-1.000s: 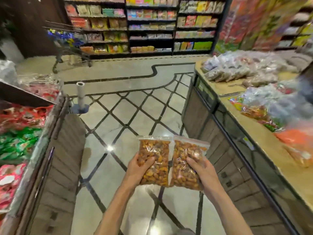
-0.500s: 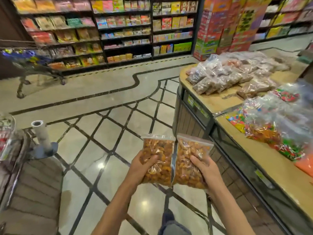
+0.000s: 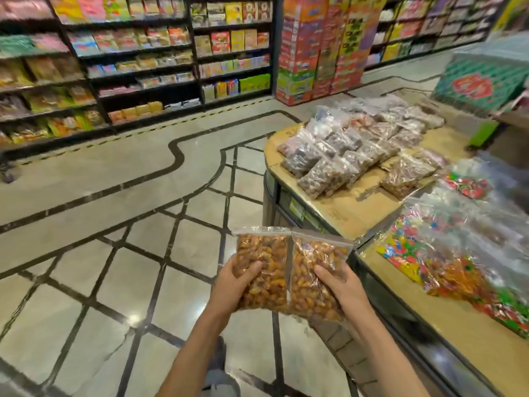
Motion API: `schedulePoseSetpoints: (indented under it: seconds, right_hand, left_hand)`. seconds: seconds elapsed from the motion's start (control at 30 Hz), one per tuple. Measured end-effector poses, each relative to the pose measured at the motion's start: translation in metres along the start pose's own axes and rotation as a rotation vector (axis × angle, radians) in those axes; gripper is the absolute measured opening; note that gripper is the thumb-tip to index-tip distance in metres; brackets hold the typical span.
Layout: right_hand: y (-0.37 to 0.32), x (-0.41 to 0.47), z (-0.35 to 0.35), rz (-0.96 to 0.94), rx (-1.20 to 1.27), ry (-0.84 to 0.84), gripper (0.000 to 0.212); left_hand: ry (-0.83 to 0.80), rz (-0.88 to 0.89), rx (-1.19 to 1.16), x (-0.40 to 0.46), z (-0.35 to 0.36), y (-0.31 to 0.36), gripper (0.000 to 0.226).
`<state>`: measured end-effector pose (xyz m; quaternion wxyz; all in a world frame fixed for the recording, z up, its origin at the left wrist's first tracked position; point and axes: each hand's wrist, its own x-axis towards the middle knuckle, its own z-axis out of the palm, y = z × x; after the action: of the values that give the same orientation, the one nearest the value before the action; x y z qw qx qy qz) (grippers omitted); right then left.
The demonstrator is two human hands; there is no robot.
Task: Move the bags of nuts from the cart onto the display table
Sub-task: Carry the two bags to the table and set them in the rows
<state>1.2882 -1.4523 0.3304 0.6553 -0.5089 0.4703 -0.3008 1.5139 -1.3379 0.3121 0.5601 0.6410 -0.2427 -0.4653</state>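
Note:
I carry two clear bags of orange-brown nuts side by side, upright, over the floor. My left hand (image 3: 233, 285) grips the left bag of nuts (image 3: 264, 262) and my right hand (image 3: 342, 290) grips the right bag of nuts (image 3: 313, 270). The display table (image 3: 355, 209) with a cardboard-covered top stands ahead to the right. Several clear bags of darker nuts (image 3: 337, 156) lie in rows on it. The cart is out of view.
Bags of colourful wrapped sweets (image 3: 446, 253) cover the near counter on the right. Stocked shelves (image 3: 143, 61) line the back wall, with a stack of red cartons (image 3: 317, 47) beside them. Tiled floor (image 3: 114, 224) stretches to the left.
My view has swung right and moved closer to the display table. The left counter and the cart have dropped out of view. Both hands hold the bags as before.

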Motion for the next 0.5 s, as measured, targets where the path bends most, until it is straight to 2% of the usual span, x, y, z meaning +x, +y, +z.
schedulePoseSetpoints:
  seconds: [0.17, 0.3, 0.43, 0.5]
  right_hand:
    - [-0.011, 0.072, 0.029, 0.012, 0.081, 0.162, 0.04]
    - [-0.028, 0.115, 0.046, -0.007, 0.157, 0.299, 0.035]
    - [-0.035, 0.146, 0.054, -0.021, 0.263, 0.416, 0.064]
    - [-0.038, 0.158, 0.051, -0.006, 0.274, 0.473, 0.07]
  left_hand:
    - [-0.179, 0.001, 0.088, 0.116, -0.013, 0.037, 0.049]
    - [-0.301, -0.016, 0.119, 0.192, -0.012, 0.071, 0.05]
    - [-0.433, -0.045, 0.14, 0.259, 0.001, 0.093, 0.055]
    - [-0.492, -0.047, 0.165, 0.287, 0.014, 0.098, 0.056]
